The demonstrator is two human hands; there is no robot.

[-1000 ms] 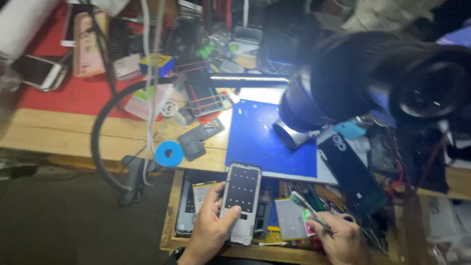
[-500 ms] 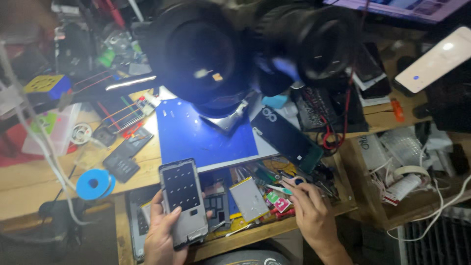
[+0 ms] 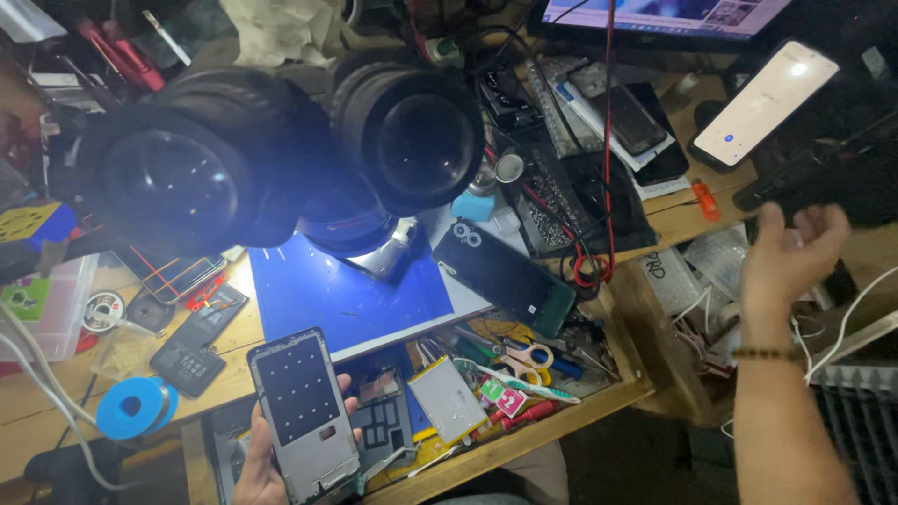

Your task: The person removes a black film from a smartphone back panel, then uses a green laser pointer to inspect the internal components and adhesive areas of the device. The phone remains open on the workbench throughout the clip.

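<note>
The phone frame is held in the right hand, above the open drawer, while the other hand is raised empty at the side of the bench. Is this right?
Not quite. In the head view the phone frame is held in the left hand, not the right. The rest stands: it is above the open drawer, and the other hand, the right hand, is raised empty at the side of the bench.

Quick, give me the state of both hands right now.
Left hand: closed around a phone frame, held upright over the open drawer.
Right hand: open, empty, raised off to the side above the bench clutter.
</note>
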